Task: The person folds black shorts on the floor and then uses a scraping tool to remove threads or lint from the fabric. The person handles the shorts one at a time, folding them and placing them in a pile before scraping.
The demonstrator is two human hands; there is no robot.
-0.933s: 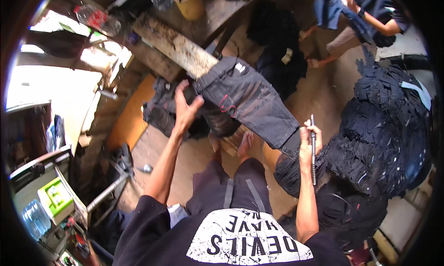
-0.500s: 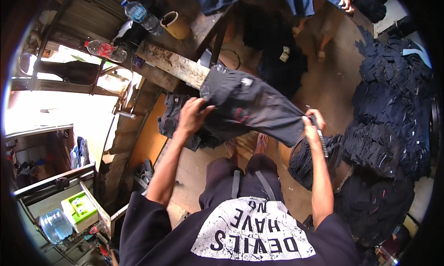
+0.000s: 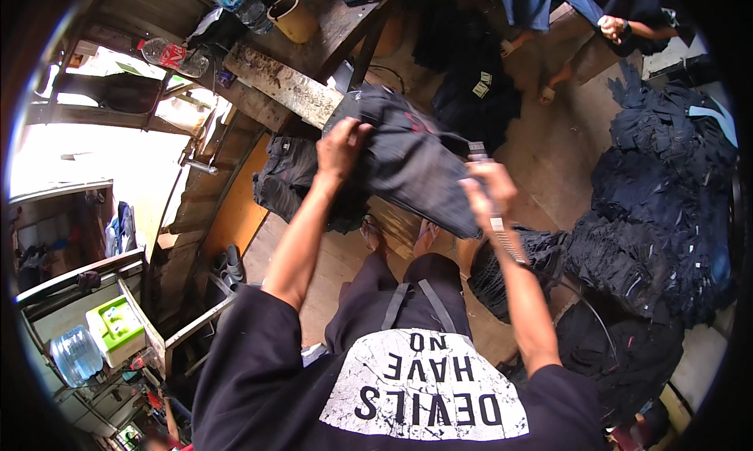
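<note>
A dark garment point(image 3: 408, 165), a pair of short denim trousers by the look of it, is held up in front of the person at about chest level, above the floor and the person's sandalled feet. Its long axis runs on a slant from upper left, near the plank, down to lower right, with the waist end toward the upper left and the leg end toward the lower right.

The left hand point(image 3: 343, 147) is closed on the upper left part of the garment, fingers curled over the cloth and bunching it. That forearm rises straight from the lower middle of the view, elbow low, wrist bent slightly inward.

The right hand point(image 3: 488, 190) grips the lower right edge of the garment, fingers folded tight; a thin metal tool point(image 3: 502, 230) also lies in this hand, its ridged shaft running back along the wrist. The right forearm comes up from the lower right, angled toward the centre.

Just beyond the hands, a rough wooden plank point(image 3: 284, 84) lies at a slant, with another dark garment point(image 3: 292, 180) heaped below it. To the right sits a large pile of dark clothes point(image 3: 667, 200). Farther off, a tan cup point(image 3: 292, 17) and a plastic bottle point(image 3: 241, 1) stand on the bench, and another person's hand point(image 3: 610, 27) holds blue cloth at the far edge
</note>
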